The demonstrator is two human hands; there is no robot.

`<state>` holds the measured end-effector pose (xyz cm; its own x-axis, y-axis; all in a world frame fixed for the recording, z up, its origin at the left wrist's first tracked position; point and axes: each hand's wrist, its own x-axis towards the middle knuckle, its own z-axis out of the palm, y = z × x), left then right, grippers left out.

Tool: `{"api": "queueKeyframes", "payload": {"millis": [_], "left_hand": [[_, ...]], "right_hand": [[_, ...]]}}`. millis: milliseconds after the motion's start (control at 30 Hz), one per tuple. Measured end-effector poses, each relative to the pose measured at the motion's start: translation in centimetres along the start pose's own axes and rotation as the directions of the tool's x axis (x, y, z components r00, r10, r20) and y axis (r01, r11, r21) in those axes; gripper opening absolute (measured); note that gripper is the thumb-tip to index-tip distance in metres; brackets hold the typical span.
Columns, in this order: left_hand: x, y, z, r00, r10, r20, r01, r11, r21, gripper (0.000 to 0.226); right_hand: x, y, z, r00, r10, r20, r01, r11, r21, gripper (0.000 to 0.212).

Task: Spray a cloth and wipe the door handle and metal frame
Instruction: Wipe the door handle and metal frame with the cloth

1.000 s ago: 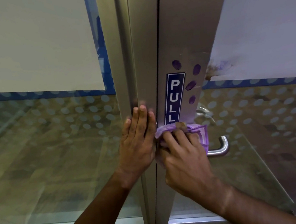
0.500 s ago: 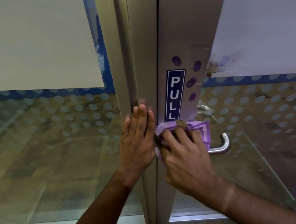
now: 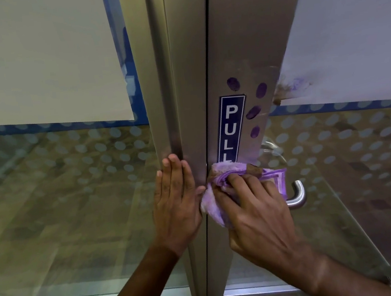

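A person's left hand lies flat, fingers straight, against the brushed silver metal door frame. Their right hand grips a crumpled purple cloth, pressing it to the frame beside the curved steel door handle.

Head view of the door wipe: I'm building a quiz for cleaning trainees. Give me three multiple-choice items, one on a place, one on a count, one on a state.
1. Where is the purple cloth?
A. directly below the PULL sticker
B. on the floor
C. on the paper sheet

2. How many purple fingerprint marks sit around the sticker?
A. one
B. four
C. seven

3. How does the left hand lie?
A. gripping the door handle
B. flat on the metal frame
C. clenched, off the door

Answers: 1 A, the right hand holds it at the sticker's lower edge; 2 B, four ovals show; 3 B, its fingers are straight against the metal.
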<state>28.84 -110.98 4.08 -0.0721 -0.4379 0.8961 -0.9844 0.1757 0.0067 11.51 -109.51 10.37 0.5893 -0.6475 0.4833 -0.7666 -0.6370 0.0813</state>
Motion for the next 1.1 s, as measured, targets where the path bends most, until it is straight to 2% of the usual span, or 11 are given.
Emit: {"api": "queueKeyframes", "payload": {"millis": [300,433,633,733,867,1033,1100], "left_hand": [[0.0,-1.0,1.1,1.0,0.012,-0.001,-0.012,0.999,0.045,0.065],[0.0,-1.1,1.2,1.0,0.025,-0.006,-0.025,0.998,0.059,0.064],[-0.1,-1.2,1.5,1.0,0.019,-0.002,-0.019,0.998,0.056,0.065],[-0.1,-1.1,1.3,1.0,0.013,0.0,-0.013,0.999,0.044,0.065],[-0.2,-1.1,1.2,1.0,0.025,0.012,-0.025,0.999,0.042,0.066],[0.0,-1.0,1.1,1.0,0.009,0.02,-0.01,0.999,0.039,0.064],[0.0,-1.0,1.1,1.0,0.013,0.017,-0.014,0.999,0.038,0.064]], "right_hand": [[0.0,-0.7,0.0,0.995,-0.074,0.068,0.077,0.996,-0.034,0.042],[-0.7,-0.2,-0.6,0.998,-0.021,0.055,0.019,0.999,0.037,0.049],[0.3,-1.7,0.2,0.996,0.006,0.087,0.003,0.995,-0.1,0.046],[0.2,-1.2,-0.2,0.998,-0.005,0.062,0.008,0.999,-0.048,0.04],[-0.1,-0.3,-1.0,0.995,0.095,0.034,-0.097,0.993,0.061,0.051],[0.5,-1.8,-0.2,0.999,0.031,0.031,-0.029,0.998,-0.063,0.035],[0.7,-1.6,-0.2,1.0,0.017,0.018,-0.016,0.999,-0.047,0.035]]}}
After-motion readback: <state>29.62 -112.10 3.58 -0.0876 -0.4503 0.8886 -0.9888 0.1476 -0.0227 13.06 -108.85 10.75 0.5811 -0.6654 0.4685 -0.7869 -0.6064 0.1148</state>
